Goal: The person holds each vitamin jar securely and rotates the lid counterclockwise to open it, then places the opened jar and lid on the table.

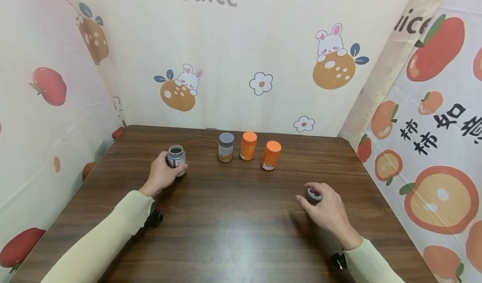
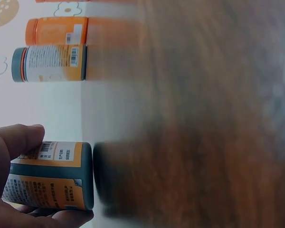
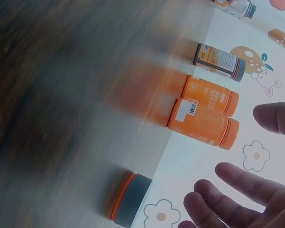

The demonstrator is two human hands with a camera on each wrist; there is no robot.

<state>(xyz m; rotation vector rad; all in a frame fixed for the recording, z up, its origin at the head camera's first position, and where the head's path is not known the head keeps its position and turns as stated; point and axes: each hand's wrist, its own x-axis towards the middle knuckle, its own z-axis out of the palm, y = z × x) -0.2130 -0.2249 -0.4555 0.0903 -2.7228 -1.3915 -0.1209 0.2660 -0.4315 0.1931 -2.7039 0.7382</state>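
My left hand [image 1: 162, 174] grips an uncapped pill bottle [image 1: 176, 156] at the table's left, thumb on one side and fingers on the other. In the left wrist view the same bottle [image 2: 52, 175] shows a grey, orange and white label; its base is at or just above the tabletop. On the right, a dark grey screw cap [image 1: 313, 195] with an orange rim lies on the table. Over and beside it hovers my right hand [image 1: 326, 207]. The right wrist view shows the fingers [image 3: 247, 183] spread apart, away from the cap [image 3: 131, 200].
Toward the back of the brown table [image 1: 226, 233] stand a grey-capped bottle [image 1: 226, 148] and two orange bottles, one [image 1: 248, 146] slightly behind the other [image 1: 270, 155]. Printed cloth [image 1: 233, 44] hangs behind the table and along both sides.
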